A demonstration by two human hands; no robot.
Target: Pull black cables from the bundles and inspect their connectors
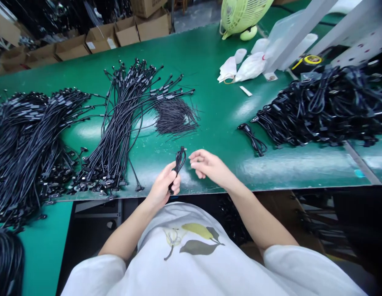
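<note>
My left hand (163, 184) is closed around a folded black cable (180, 160), whose small plug points up at the top of the loops. Just to the right of it, my right hand (211, 168) hovers with loosely curved fingers and nothing visible between them; it does not touch the cable. Beyond both hands lies a heap of thin black ties (175, 117). Long loose black cables (121, 119) are spread to the left of that heap. To the right, one folded cable bundle (253, 139) rests apart from a big pile of folded cables (326, 109).
More long cables (27, 139) cover the left end of the green table (209, 53). A green fan (243, 16), crumpled white bags (251, 68) and a yellow-black tape measure (311, 61) stand at the back right. Cardboard boxes (101, 39) line the far side.
</note>
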